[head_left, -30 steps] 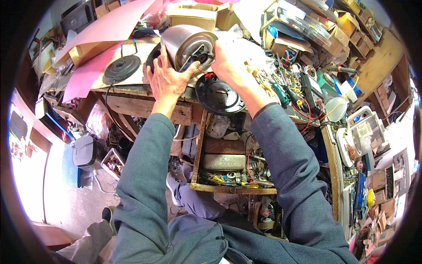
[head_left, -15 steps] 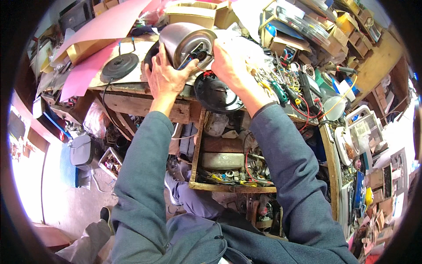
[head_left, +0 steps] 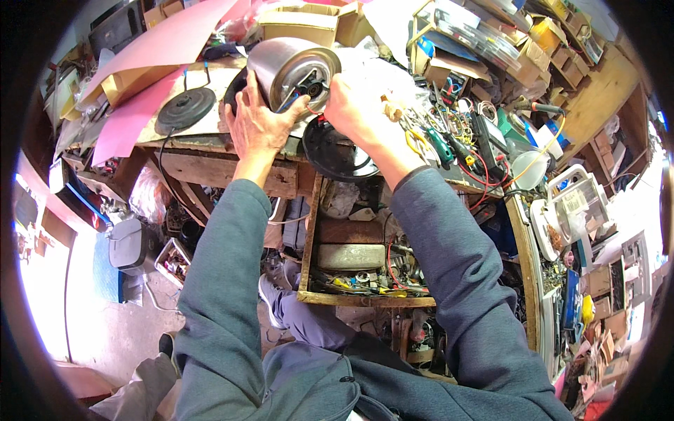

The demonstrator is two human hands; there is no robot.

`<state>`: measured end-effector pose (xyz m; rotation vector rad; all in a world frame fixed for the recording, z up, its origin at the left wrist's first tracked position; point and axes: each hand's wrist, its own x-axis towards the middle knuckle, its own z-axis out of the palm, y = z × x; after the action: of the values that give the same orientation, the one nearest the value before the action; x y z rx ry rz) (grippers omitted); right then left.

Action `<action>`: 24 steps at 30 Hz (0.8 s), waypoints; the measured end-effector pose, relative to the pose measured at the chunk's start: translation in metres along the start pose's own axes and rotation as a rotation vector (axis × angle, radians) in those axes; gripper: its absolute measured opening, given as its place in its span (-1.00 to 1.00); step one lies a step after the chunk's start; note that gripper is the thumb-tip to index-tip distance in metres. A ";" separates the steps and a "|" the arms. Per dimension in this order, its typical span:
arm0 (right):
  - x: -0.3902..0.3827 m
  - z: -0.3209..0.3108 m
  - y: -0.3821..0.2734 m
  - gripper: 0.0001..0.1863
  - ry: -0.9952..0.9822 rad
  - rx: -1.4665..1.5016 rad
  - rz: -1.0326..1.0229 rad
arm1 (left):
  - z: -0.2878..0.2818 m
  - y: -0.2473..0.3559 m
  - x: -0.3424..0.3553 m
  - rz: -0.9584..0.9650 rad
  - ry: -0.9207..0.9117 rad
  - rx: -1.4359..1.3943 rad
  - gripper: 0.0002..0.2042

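Observation:
My left hand (head_left: pixel 256 133) grips a steel kettle body (head_left: pixel 277 63), tipped with its underside toward me, fingers spread over its side and thumb at the recessed base fitting (head_left: pixel 311 92). My right hand (head_left: pixel 347 116) is closed at the right of that fitting; what its fingertips hold is hidden. Thin wires run down from the base to a detached black round cover (head_left: pixel 326 158) with a red part, lying below the kettle on the bench edge. A black disc-shaped power base (head_left: pixel 185 112) with a cord lies to the left on the bench.
Pink sheets (head_left: pixel 154 49) and cardboard boxes (head_left: pixel 298 28) cover the back. Pliers, screwdrivers and wires (head_left: pixel 442 147) crowd the bench's right. An open wooden drawer (head_left: pixel 368 302) of parts juts out below. Plastic containers (head_left: pixel 565 210) stand right. Another person's trousered leg (head_left: pixel 140 386) shows at lower left.
The whole view has shifted slightly leftward in the picture. My hands stay in the same hold on the kettle, with only small movement of my right fingers at its base.

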<state>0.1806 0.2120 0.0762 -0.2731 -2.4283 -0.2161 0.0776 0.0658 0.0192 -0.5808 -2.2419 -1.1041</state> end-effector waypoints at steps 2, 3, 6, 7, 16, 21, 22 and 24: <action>0.005 0.005 0.012 -0.82 -0.017 0.102 0.069 | 0.001 0.003 0.000 0.002 -0.002 -0.003 0.19; 0.005 0.004 0.011 -0.82 -0.021 0.083 0.072 | 0.001 0.004 -0.001 0.001 -0.001 -0.004 0.19; 0.005 0.000 0.005 -0.83 -0.046 0.045 0.084 | -0.002 0.001 0.000 0.003 -0.023 0.022 0.20; 0.006 -0.003 0.002 -0.84 -0.060 0.046 0.088 | -0.001 0.001 0.000 0.000 -0.023 0.038 0.21; 0.002 -0.004 -0.001 -0.88 0.070 -0.021 -0.009 | 0.000 -0.003 0.000 0.008 0.010 0.020 0.18; 0.006 0.001 0.007 -0.89 0.065 0.007 0.050 | 0.001 0.004 0.001 0.006 -0.029 0.015 0.21; 0.005 -0.002 0.005 -0.90 0.041 0.031 0.040 | 0.000 0.003 0.000 0.002 -0.029 0.002 0.21; 0.006 -0.009 0.001 -0.90 -0.019 0.027 0.024 | 0.000 0.001 0.000 -0.002 -0.025 -0.011 0.20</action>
<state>0.1814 0.2115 0.0867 -0.2930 -2.4432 -0.1707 0.0783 0.0663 0.0199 -0.6000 -2.2602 -1.1163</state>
